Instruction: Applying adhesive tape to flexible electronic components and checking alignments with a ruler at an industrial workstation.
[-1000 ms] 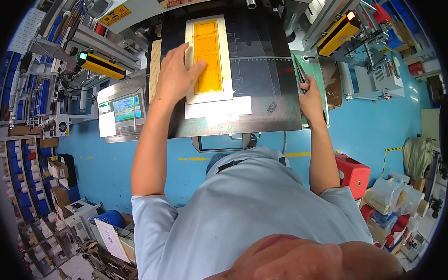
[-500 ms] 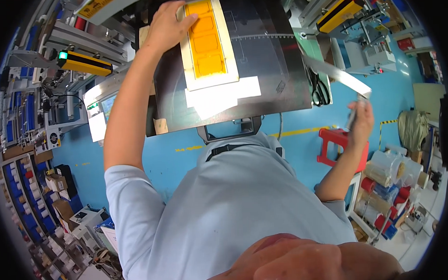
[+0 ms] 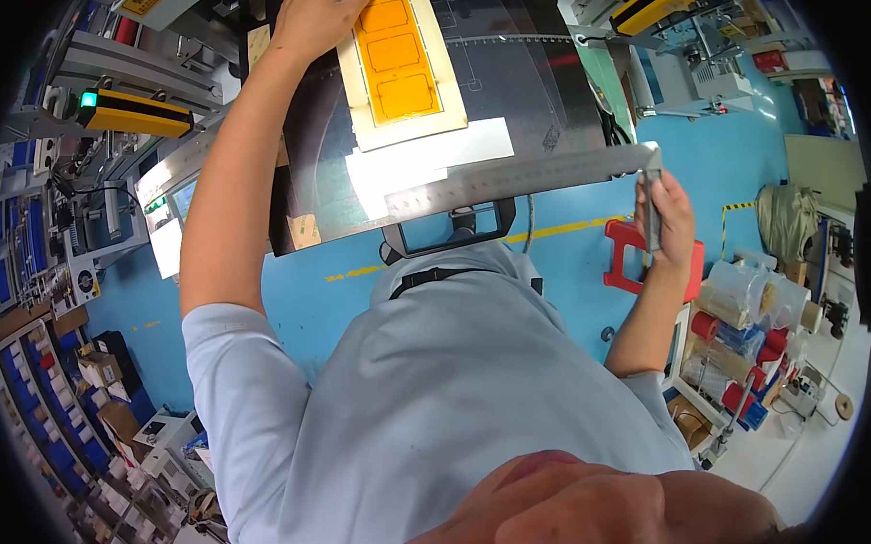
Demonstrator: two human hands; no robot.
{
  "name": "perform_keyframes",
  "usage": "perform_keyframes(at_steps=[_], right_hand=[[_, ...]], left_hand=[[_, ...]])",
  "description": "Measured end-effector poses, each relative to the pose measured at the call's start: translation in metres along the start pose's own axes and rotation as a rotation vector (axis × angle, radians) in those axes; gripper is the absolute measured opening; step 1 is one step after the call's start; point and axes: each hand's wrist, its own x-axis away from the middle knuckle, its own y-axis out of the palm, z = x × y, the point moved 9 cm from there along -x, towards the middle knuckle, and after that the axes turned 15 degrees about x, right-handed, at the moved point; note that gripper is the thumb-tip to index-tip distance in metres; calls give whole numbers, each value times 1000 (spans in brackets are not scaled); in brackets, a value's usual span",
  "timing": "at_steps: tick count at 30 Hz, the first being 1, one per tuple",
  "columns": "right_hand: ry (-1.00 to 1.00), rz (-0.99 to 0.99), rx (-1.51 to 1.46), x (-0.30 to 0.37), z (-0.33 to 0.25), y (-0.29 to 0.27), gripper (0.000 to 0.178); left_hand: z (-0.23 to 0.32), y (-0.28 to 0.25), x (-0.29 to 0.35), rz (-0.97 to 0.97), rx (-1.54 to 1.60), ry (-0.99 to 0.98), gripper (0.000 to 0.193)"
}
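A cream board (image 3: 455,114) with a strip of orange film panels (image 3: 394,53) lies on a dark, lined work mat (image 3: 525,96). At the board's upper left edge my left hand (image 3: 314,25) is closed on it, thumb over the film; its fingertips are partly cut off by the frame's top. My right hand (image 3: 676,216), off the mat's right side, grips the short leg of a metal try square (image 3: 547,166). The square's long blade lies across the mat's near edge, just below a white sheet (image 3: 469,146) at the board's lower end.
Yellow sensor bars stand left (image 3: 137,114) and right (image 3: 658,3) of the mat. Black-handled scissors (image 3: 622,122) lie at the mat's right edge, partly hidden. A red stool (image 3: 627,256) stands on the blue floor. Shelves with small goods (image 3: 51,381) line the left.
My right hand has moved left and slightly down, bringing the try square's blade over the mat's near edge. The view has shifted; my left hand stays at the board.
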Motion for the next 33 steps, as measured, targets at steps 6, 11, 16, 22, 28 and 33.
perform_keyframes(at_steps=[6, 11, 16, 22, 28, 33], right_hand=[[63, 28, 83, -29, -6, 32, 22], [32, 34, 114, -39, -3, 39, 20], [28, 16, 99, -46, 0, 44, 24], [39, -8, 77, -49, 18, 16, 25], [-18, -64, 163, -52, 12, 3, 19], [56, 95, 496, -45, -5, -4, 23]], left_hand=[[4, -9, -1, 2, -31, -41, 50], [3, 3, -11, -18, -40, 18, 49], [2, 1, -8, 23, -68, 6, 48], [9, -17, 21, 60, -35, 157, 45], [10, -65, 191, -102, 658, 31, 27], [-121, -68, 325, -153, 1284, -326, 15]])
